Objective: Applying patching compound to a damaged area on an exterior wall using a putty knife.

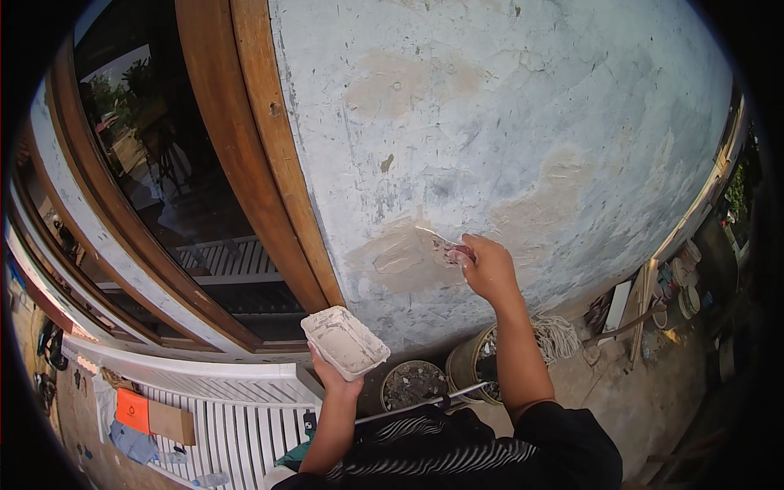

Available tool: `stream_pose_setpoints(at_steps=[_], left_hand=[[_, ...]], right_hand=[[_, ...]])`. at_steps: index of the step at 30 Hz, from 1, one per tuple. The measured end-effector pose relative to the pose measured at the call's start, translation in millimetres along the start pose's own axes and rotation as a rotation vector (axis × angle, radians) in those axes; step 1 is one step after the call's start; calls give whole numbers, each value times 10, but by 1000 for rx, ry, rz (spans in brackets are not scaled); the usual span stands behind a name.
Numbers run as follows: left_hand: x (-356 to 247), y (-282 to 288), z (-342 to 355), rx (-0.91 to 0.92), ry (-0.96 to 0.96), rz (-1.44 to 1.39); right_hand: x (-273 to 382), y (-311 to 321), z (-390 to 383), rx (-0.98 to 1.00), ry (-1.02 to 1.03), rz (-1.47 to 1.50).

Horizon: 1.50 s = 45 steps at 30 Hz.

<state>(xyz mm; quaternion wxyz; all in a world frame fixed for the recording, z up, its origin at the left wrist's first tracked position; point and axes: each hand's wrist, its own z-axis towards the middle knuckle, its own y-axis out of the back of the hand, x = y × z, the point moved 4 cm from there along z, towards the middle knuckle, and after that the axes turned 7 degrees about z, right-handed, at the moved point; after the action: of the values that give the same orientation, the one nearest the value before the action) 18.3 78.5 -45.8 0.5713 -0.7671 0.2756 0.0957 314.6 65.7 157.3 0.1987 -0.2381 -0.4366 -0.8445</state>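
Observation:
My left hand (333, 377) is closed round the lower side of a white rectangular tub (347, 339) that holds pale putty. Out at the wall, my right hand (488, 265) grips a putty knife (445, 247) by its reddish handle. The knife's blade lies against or very close to a fresh beige putty patch (392, 260). Around it, the pale blue-grey wall (490, 135) is scuffed and chipped. Another beige patch (547, 204) spreads to the right of my hand, and an older-looking one sits higher up.
A brown wooden window frame (282, 155) borders the wall on the left. Below stands a white slatted bench (237, 437) with an orange box (132, 410) and plastic bottles on it. Rubble-filled buckets (414, 385) and a coil of rope (555, 337) lie at the wall's foot.

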Motion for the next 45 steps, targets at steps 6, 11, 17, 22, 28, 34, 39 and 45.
stream_pose_setpoints(at_steps=[6,11,17,22,28,34,39,45], left_hand=[[63,-117,-29,17,29,-1],[38,-47,-14,13,-4,-3],[58,-40,17,45,11,-11],[-5,-48,-31,32,2,-7],[75,-159,-21,22,18,3],[34,-186,-66,50,3,-9],[94,-186,-46,31,23,3],[85,-302,-112,61,5,-2]], right_hand=[[143,-21,175,31,168,-180],[171,73,164,-27,118,-145],[272,-344,69,37,181,-83],[233,-19,163,-63,143,-142],[386,-380,132,-46,234,-47],[415,-237,154,-124,192,-5],[386,-376,77,-80,170,98],[407,-390,156,-138,147,148]])
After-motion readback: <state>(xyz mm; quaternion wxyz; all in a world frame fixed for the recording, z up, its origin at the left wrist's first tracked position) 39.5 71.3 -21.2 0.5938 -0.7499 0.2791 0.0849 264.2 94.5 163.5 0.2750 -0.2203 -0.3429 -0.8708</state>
